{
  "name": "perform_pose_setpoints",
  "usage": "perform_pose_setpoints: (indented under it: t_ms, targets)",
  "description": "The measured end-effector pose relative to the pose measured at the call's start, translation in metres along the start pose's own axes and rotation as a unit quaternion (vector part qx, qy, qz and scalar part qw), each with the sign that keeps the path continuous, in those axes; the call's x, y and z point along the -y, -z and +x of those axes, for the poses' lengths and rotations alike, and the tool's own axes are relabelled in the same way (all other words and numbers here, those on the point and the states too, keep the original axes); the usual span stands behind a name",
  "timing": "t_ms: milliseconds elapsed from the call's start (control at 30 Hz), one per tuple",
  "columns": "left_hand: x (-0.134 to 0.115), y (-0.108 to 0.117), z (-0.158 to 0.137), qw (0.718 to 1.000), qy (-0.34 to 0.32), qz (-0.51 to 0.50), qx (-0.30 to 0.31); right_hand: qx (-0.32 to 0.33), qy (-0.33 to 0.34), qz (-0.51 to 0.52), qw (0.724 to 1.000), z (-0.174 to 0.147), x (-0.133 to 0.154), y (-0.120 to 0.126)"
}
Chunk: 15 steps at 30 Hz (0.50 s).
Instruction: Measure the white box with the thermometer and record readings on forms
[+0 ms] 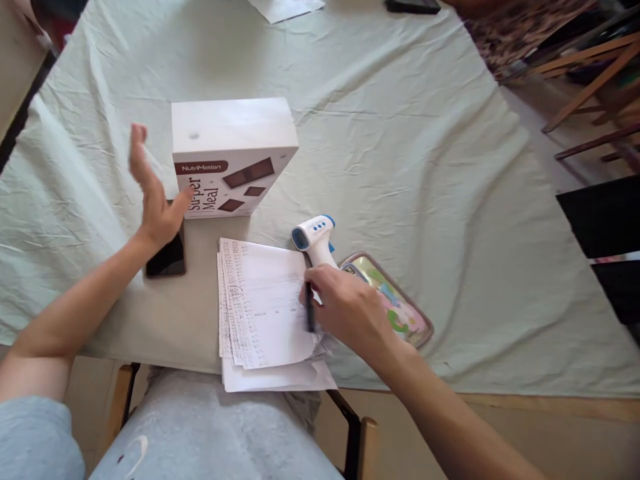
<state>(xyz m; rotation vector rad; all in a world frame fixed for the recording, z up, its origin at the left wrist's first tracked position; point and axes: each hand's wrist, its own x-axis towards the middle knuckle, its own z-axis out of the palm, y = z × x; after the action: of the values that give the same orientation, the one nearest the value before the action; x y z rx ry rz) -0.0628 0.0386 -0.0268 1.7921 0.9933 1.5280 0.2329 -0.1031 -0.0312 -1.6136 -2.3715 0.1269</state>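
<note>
A white NutriMotion Super Meal box [235, 123] stands upright on the cloth. At its left side is my left hand [157, 203], fingers spread, with the thumb over the box's front edge; whether it touches cannot be told. Partly under that hand lies a dark phone [167, 257]. My right hand [345, 300] is closed around a black pen [310, 308], slightly blurred, over a stack of papers [273, 300] with handwriting down the left. Just beyond the right hand, a white and blue infrared thermometer [315, 233] has its handle partly hidden. A colourful pencil case [400, 303] lies beneath and beside my right wrist.
A pale green cloth [450, 200] with wrinkles covers the table. At the far edge are a white sheet [285, 8] and a black object [413, 6]. Wooden furniture [595, 87] stands on the floor to the right.
</note>
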Motion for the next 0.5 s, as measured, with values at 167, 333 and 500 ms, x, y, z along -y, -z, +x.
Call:
perform_pose_setpoints:
  t_ms: [167, 333, 500]
  targets:
    - [-0.048, -0.03, -0.067, 0.921, -0.28, 0.159, 0.218, -0.039, -0.148, 0.266, 0.952, 0.022, 0.017, 0.007]
    - [-0.05, -0.062, -0.12, 0.834, -0.204, 0.242, 0.451, 0.049, -0.167, 0.468, 0.867, 0.056, 0.03, -0.008]
    - [-0.045, -0.062, -0.13, 0.812, -0.148, 0.26, 0.501, 0.013, -0.227, 0.545, 0.807, 0.065, 0.039, -0.033]
